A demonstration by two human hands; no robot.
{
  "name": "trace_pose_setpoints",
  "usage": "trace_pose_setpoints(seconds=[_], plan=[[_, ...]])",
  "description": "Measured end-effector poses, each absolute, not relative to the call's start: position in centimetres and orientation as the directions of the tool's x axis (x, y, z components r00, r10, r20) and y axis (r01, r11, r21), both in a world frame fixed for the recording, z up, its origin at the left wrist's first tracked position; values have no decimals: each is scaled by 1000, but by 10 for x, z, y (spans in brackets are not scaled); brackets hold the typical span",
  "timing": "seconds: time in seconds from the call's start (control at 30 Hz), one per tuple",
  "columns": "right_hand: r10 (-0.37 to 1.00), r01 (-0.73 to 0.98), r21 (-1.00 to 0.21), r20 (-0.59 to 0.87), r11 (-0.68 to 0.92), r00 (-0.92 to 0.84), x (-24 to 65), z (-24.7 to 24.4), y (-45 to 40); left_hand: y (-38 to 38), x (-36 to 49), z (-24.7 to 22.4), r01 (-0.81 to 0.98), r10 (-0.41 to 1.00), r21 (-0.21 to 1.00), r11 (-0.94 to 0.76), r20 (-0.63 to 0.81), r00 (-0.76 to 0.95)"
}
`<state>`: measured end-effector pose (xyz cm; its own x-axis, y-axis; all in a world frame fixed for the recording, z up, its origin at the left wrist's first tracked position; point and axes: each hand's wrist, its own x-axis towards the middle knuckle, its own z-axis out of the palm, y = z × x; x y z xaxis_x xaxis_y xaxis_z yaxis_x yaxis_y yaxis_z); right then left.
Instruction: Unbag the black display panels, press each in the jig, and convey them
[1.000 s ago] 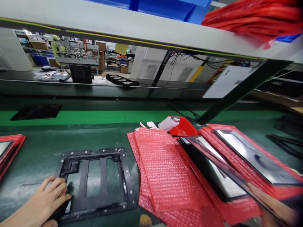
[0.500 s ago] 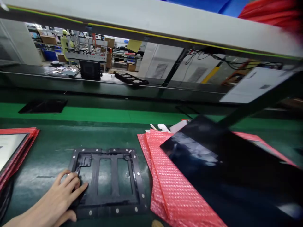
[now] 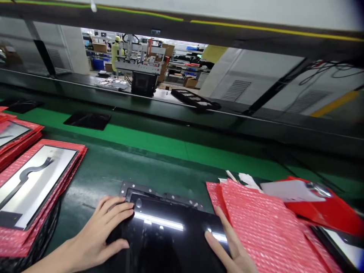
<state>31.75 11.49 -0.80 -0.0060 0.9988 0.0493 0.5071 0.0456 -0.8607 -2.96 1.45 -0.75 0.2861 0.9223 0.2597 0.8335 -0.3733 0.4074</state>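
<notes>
A glossy black screen panel (image 3: 170,235) lies over the black frame (image 3: 142,189), hiding most of it. Only the frame's far edge with its small round pale dots shows beyond the panel. My right hand (image 3: 230,242) grips the panel's right edge, thumb on the glossy face and a finger along the side. At the panel's left edge is my left hand (image 3: 105,231), fingers stretched out and fingertips touching the edge, thumb apart. Ceiling lights reflect in the panel's surface.
Red bubble-wrap sheets (image 3: 253,223) lie close on the right, with a red bag (image 3: 338,212) beyond. On the left, a panel with a pale back (image 3: 42,174) rests on stacked red bubble wrap. A dark panel (image 3: 88,120) sits on the green strip; a ledge (image 3: 170,110) runs behind.
The black panel has come from the right, off the bubble wrap, onto the frame, with my right hand now visible on it. The view has swung right, and my left hand stays by the frame's left side.
</notes>
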Motion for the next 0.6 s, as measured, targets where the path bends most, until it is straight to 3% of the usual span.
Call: trace_pose_setpoints(seconds=[0.3,0.6], plan=[[989,521,-849,9,85,-146,322,-35,133,23,-38,-4,851,933,383,-359,141,330],[990,507,-862,-57,18,-132,315,-33,142,22,-40,-15,858,933,368,-358,161,320]])
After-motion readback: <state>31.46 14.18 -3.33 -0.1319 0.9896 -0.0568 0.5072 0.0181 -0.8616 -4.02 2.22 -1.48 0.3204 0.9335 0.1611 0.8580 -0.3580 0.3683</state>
